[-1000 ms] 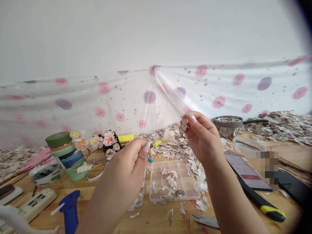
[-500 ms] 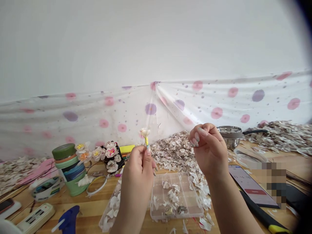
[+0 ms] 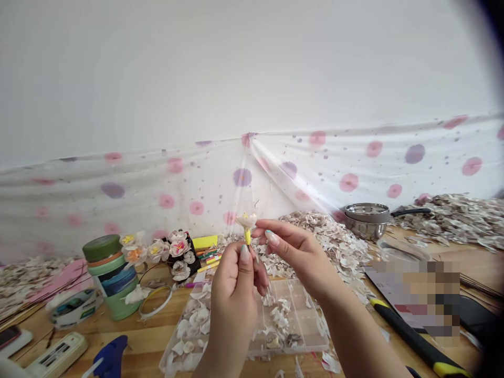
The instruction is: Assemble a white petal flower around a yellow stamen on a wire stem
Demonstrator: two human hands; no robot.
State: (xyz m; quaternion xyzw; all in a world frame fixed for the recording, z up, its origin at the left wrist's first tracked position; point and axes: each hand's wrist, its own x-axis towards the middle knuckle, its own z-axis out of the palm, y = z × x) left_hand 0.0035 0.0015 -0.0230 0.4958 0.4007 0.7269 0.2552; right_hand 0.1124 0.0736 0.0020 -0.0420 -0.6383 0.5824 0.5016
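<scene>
Between the thumb and fingers of my left hand (image 3: 238, 275) a small handmade flower (image 3: 247, 220) stands upright, held low on its stem. It has pale, cupped petals, and yellow tape (image 3: 247, 234) wraps the stem just below them. My right hand (image 3: 301, 249) is at the flower's right side, its index fingertip at or against a petal. The thumb and index finger of that hand are stretched out and slightly apart, with nothing visible between them. Under both hands lies a clear compartment box (image 3: 309, 328) with whitish petal-like pieces in it.
Heaps of pale flakes (image 3: 334, 236) spread behind and right. At left stand a green jar (image 3: 105, 278), finished flowers (image 3: 179, 244), a tape roll (image 3: 76, 307) and a blue tape dispenser (image 3: 110, 357). Right are metal bowls (image 3: 366, 223), a phone (image 3: 397, 304) and black-and-yellow handles (image 3: 409, 336).
My right hand has come down and left from a raised pinch, and its fingers have opened beside the flower. My left hand has shifted slightly right with the flower.
</scene>
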